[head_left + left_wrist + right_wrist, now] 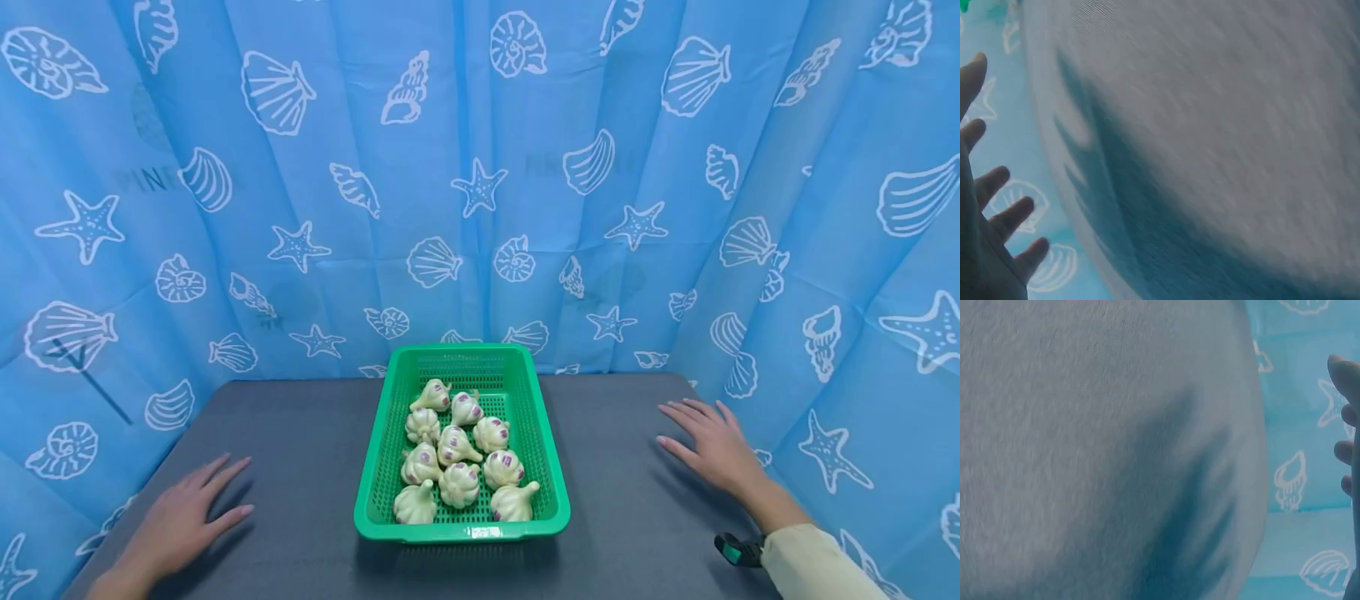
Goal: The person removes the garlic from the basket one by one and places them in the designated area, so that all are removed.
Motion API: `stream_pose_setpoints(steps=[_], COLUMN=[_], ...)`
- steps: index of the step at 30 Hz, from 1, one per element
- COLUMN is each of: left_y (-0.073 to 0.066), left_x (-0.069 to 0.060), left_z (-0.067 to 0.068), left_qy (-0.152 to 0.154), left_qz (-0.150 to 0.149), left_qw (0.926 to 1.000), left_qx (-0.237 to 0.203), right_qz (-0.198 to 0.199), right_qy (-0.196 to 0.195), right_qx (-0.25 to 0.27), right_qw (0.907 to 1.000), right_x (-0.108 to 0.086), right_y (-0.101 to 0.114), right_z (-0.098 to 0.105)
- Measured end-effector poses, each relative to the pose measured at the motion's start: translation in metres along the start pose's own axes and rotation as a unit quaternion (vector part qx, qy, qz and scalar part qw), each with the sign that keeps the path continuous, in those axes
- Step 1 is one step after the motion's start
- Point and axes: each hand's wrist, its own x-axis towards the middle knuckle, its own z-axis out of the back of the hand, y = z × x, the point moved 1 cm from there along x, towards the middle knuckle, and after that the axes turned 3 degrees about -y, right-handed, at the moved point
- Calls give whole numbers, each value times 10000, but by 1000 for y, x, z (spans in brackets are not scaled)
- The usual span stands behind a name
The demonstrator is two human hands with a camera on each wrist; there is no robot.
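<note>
Garlic bulbs point(456, 446), round and bumpy like little pumpkins with pointy necks, lie in a green basket point(435, 533). They are creamy white, and many have purple patches. The basket looks like shiny plastic, a long box with round corners and lots of tiny holes in its sides and floor. It sits on a dull grey table point(300, 467), between the two hands and well apart from both. I count ten bulbs, one basket and two hands. Behind hangs a blue, wavy curtain point(450, 133) with white shells and starfish. The left hand point(176, 521) has its fingers spread and its thumb pointing toward the basket. The right hand point(716, 450) is spread out too, palm down, above its shadow. A pale sleeve point(817, 562) and a black band point(738, 550) show behind it.
</note>
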Motion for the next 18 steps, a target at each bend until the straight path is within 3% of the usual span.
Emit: stream_pose_setpoints(steps=[7, 10, 13, 18], left_y=[-13, -19, -27, -40], left_x=[5, 5, 4, 4], left_z=[5, 6, 8, 11], left_qy=[399, 403, 262, -269], left_qz=[157, 145, 98, 28], left_qw=[9978, 9968, 9962, 9942], left_qx=[-515, -672, -829, -1038], right_qz=[-262, -454, -491, -510], right_qy=[-250, -319, -510, -845], right_qx=[307, 556, 807, 1111], right_qw=[9989, 9969, 9942, 9889], right_x=[9, 15, 20, 30], right_y=[12, 18, 25, 36], right_z=[-3, -3, -4, -5])
